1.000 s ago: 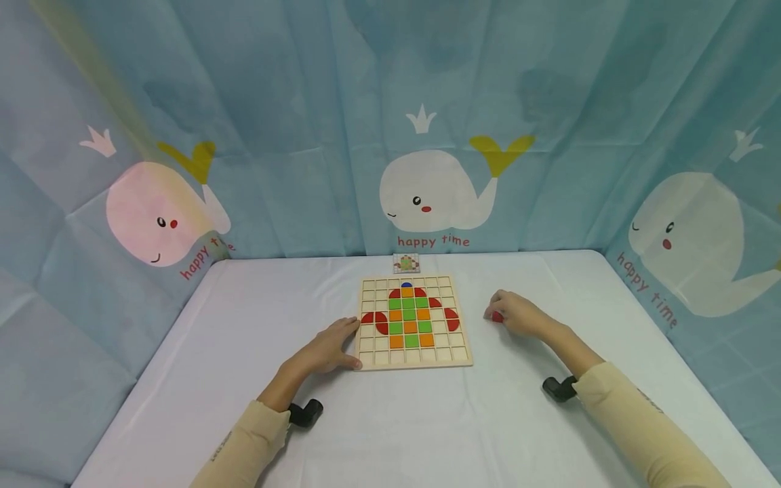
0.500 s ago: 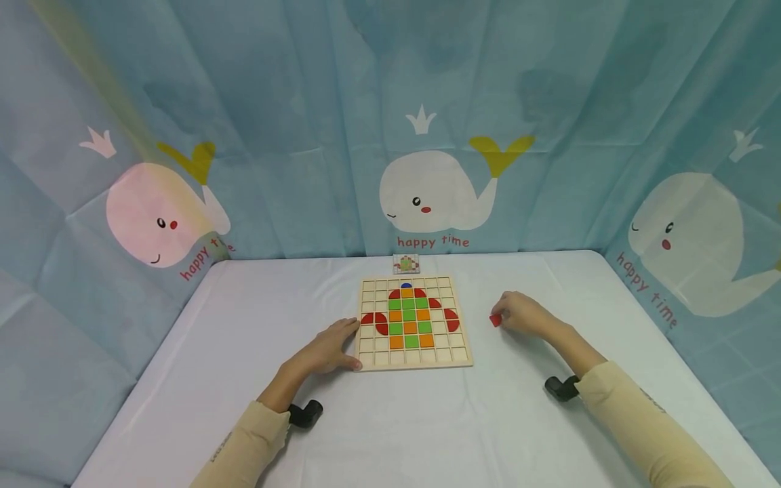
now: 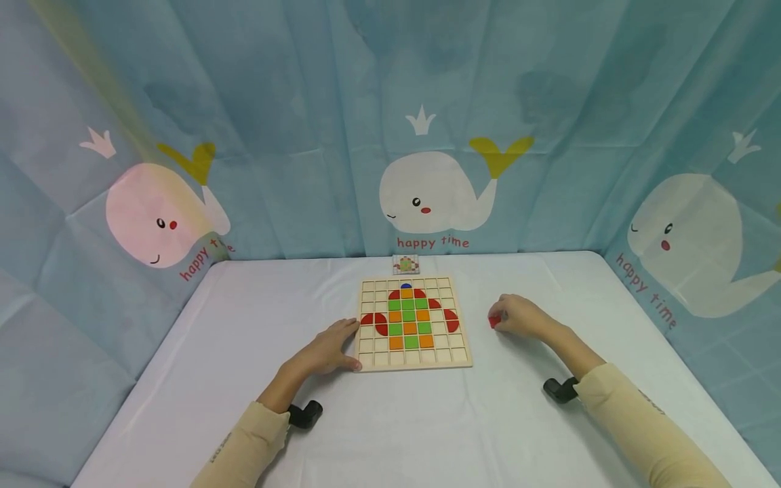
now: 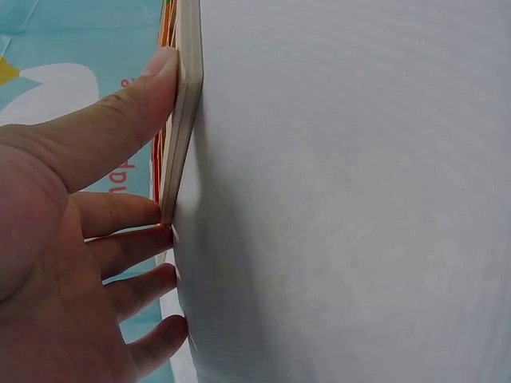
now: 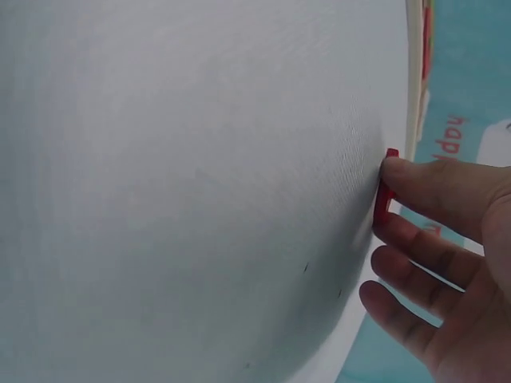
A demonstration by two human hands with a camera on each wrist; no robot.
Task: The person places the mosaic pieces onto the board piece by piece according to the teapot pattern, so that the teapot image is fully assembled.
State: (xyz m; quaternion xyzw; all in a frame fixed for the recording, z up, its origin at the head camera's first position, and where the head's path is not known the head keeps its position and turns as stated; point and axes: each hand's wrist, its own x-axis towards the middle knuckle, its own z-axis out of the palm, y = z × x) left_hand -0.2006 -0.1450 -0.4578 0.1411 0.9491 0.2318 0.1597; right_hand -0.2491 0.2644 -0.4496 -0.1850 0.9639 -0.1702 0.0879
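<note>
A square wooden grid board [image 3: 372,359] lies on the white table, holding green and orange squares and red curved pieces, with a blue piece at the top. My left hand [image 3: 328,347] rests against the board's left edge, fingers spread. In the left wrist view its thumb [image 4: 144,100] touches the board's corner, and the other fingertips reach the table by the edge. To the right of the board, my right hand [image 3: 517,314] pinches a small red puzzle piece [image 5: 384,199] between thumb and index finger, close over the table. Its other fingers are loosely bent.
A small pattern card [image 3: 405,264] showing a similar coloured figure lies behind the board. A blue curtain [image 3: 305,190] printed with whales hangs around the table's back and sides. Dark wrist camera mounts [image 3: 306,413] sit by both sleeves.
The red piece has turned in my right fingers, while that hand shifted only slightly beside the board. My left hand and the board have stayed in place.
</note>
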